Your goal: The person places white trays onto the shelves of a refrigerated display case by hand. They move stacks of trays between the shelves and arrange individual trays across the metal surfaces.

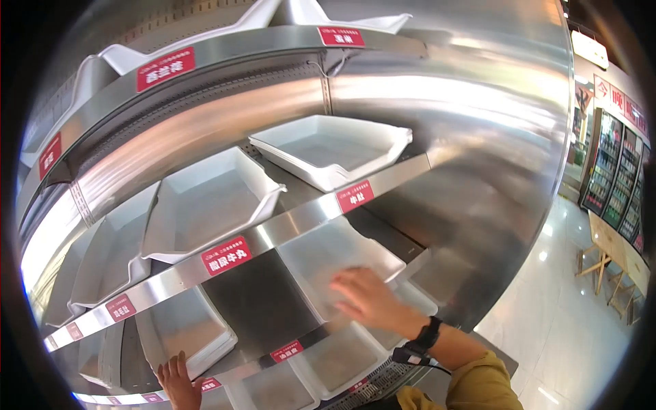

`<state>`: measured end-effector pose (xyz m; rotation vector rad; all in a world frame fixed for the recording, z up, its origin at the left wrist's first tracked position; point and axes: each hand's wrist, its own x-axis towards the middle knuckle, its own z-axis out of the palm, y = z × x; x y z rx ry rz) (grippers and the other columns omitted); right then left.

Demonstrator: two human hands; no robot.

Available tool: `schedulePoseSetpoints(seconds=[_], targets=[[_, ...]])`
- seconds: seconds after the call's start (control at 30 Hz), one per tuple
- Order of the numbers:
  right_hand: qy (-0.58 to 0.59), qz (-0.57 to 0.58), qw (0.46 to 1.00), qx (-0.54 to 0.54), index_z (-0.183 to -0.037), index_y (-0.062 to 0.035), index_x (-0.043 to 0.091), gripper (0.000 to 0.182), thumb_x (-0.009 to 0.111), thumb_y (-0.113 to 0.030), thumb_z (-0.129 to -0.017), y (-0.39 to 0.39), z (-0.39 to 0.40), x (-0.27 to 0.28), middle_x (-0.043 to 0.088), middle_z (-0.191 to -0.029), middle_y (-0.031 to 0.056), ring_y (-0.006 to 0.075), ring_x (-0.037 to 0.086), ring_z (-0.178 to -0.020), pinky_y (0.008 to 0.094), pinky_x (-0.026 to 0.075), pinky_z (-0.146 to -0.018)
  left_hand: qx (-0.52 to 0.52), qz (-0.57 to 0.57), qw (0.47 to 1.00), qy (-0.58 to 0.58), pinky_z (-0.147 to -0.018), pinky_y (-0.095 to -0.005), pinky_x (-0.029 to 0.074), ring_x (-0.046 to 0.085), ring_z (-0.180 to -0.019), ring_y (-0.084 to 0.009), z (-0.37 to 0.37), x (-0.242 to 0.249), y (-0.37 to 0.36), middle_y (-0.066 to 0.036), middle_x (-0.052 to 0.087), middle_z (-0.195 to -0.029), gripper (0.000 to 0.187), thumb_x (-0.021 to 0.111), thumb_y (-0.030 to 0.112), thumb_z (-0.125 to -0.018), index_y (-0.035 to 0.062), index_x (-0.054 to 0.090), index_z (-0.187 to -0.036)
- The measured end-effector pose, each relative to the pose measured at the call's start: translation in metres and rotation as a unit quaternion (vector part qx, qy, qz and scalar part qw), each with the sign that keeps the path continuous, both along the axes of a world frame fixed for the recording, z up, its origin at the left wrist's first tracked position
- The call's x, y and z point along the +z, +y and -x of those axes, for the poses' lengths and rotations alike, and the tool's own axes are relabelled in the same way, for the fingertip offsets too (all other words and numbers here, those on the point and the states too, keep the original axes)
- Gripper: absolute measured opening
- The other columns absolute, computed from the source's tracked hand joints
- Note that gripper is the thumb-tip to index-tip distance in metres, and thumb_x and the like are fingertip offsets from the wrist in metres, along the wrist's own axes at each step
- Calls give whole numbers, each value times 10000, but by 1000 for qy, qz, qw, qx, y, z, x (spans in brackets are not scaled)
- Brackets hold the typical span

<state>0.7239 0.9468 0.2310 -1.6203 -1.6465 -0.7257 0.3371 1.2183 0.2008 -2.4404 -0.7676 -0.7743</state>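
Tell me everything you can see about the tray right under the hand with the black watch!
This tray is whitish and shallow, with a broad flat bottom and a thin, low rim. It looks like smooth plastic. It lies below the shelf edge with red labels, beside a dark patch of bare shelf. I see no food in it. The right hand covers its near part; I can't tell if the fingers touch it.

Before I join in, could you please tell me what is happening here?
A person in a yellow top is at steel shelving. The right hand is over a pale tray on a lower shelf, though contact is unclear. The left hand is at the front of another tray further left. White trays sit on the shelf above.
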Motion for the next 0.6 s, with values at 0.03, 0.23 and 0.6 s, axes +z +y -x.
schedulePoseSetpoints(seconds=[0.03, 0.23, 0.6], targets=[[-17, -46, 999, -9, -1251, -45, 543, 482, 709, -187, -821, 0, -4, 29, 567, -1217, 151, 343, 534, -1132, 484, 425, -958, 43, 39, 998, -9, -887, -483, 439, 639, -876, -381, -1, -1, 6, -146, 661, -995, 542, 838, 299, -659, 52, 578, -1065], [24, -171, 980, -95, -1297, -7, 516, 457, 616, -231, -911, 46, -65, 133, 600, -1210, 213, 401, 563, -1082, 449, 449, -940, 195, 143, 970, 34, -742, -451, 514, 657, -852, -353, 23, -15, 62, -138, 647, -905, 540, 820, 386, -698, 34, 556, -1012], [203, 35, 978, -36, -1024, 19, 629, 326, 550, -296, -991, 45, -105, 172, 607, -788, 114, 184, 533, -717, 317, 459, -701, 255, 172, 951, -29, -923, -442, 455, 633, -1001, -322, 49, -14, 80, -135, 659, -1005, 514, 784, 413, -749, 35, 610, -1050]])
